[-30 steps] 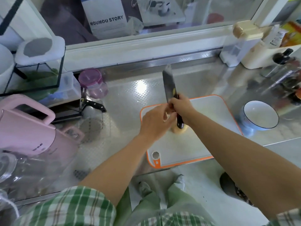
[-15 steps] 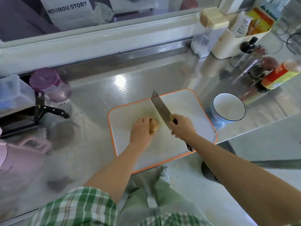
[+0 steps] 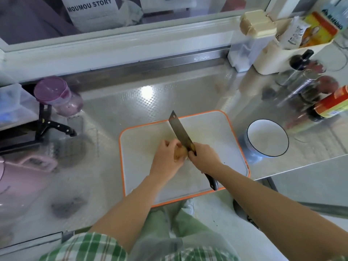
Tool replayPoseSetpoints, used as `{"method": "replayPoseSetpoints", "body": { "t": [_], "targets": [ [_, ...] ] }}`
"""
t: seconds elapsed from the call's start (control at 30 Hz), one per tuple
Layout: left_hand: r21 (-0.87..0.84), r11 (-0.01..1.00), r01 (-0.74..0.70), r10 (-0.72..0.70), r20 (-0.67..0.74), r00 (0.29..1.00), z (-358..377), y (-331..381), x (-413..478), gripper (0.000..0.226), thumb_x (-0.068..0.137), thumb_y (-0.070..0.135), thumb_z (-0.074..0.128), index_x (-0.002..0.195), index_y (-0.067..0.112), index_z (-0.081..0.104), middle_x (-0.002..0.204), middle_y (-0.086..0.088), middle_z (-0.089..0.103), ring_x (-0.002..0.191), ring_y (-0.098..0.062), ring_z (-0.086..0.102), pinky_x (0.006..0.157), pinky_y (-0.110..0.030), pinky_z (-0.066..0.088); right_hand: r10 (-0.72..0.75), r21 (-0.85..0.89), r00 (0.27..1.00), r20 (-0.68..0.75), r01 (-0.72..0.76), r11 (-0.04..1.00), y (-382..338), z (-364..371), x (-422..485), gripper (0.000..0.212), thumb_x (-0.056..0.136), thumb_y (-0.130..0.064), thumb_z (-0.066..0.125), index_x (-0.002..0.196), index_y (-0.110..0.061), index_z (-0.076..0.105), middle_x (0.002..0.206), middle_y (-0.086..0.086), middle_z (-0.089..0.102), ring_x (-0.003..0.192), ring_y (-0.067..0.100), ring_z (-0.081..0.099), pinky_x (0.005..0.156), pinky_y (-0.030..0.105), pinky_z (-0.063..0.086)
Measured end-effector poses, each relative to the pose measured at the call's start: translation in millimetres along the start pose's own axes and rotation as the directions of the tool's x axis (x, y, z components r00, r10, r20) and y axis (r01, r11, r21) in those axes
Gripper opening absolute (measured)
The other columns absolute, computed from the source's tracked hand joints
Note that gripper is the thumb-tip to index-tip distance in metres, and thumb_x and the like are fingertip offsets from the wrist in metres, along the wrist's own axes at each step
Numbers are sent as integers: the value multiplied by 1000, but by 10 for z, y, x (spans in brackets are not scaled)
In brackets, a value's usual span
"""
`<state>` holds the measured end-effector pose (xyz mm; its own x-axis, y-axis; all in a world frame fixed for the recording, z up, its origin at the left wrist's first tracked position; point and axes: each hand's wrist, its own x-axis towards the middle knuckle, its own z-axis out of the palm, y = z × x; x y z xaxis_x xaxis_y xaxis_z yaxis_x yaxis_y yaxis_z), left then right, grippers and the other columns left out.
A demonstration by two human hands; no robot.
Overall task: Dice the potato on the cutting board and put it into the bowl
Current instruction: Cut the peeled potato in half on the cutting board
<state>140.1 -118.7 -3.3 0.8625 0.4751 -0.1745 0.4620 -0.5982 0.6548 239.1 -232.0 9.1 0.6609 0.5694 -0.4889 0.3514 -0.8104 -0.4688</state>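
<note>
Toward the near edge of the orange-rimmed cutting board (image 3: 216,132): right hand (image 3: 204,156) wrapped round the handle of a knife (image 3: 179,131). Mid-board: left hand (image 3: 167,157) curled over the potato (image 3: 181,153), pinning it down. Blade against the potato's right side, tip angled toward the far edge. Just right of the board: white, dark-rimmed bowl (image 3: 268,137). Beyond: steel counter (image 3: 131,102).

The left hand (image 3: 166,159) holds the potato (image 3: 180,152) on the cutting board (image 3: 216,129) while the right hand (image 3: 204,157) grips the knife (image 3: 179,131).
</note>
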Motion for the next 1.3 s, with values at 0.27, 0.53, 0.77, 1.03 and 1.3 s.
{"method": "replayPoseSetpoints", "body": {
  "t": [0.27, 0.53, 0.77, 1.03, 1.3],
  "targets": [
    [29, 999, 39, -41, 48, 998, -101, -27, -6, 36, 80, 33, 72, 111, 27, 55, 101, 1, 48, 91, -22, 55, 74, -23, 35, -73, -16, 983, -171, 71, 997, -110, -136, -41, 8, 92, -15, 47, 90, -8, 44, 77, 9, 53, 68, 32, 47, 53, 32, 30],
    [76, 996, -36, 35, 19, 999, -115, -41, 9, 32, 77, 25, 75, 106, 21, 61, 101, -2, 53, 91, -22, 56, 71, -20, 32, -88, -76, 973, -216, 73, 994, -98, -286, -278, 13, 93, -16, 46, 103, -9, 44, 78, 7, 49, 70, 34, 45, 57, 34, 30],
    [73, 996, -44, 44, 9, 999, -105, -24, 56, 29, 75, 31, 77, 98, 19, 63, 90, 4, 44, 85, -24, 55, 68, -25, 34, -121, -181, 986, -113, 99, 978, -81, -255, -368, 13, 98, -30, 42, 92, -21, 34, 80, 3, 48, 70, 30, 46, 53, 32, 28],
    [88, 995, -55, 53, 25, 998, -123, -30, 64, 29, 75, 32, 76, 96, 19, 62, 87, 7, 42, 80, -23, 56, 65, -25, 31, -120, -241, 991, -56, 103, 965, -70, -300, -407, 12, 96, -26, 40, 97, -14, 40, 76, 4, 46, 74, 34, 49, 59, 34, 32],
    [66, 996, -64, 63, 12, 998, -109, -49, 76, 28, 74, 29, 78, 93, 16, 63, 84, 7, 44, 77, -24, 56, 63, -26, 29, -118, -227, 993, -18, 111, 967, -86, -260, -286, 5, 95, -22, 41, 92, -18, 39, 78, 3, 48, 75, 29, 51, 61, 33, 35]
  ]
}}
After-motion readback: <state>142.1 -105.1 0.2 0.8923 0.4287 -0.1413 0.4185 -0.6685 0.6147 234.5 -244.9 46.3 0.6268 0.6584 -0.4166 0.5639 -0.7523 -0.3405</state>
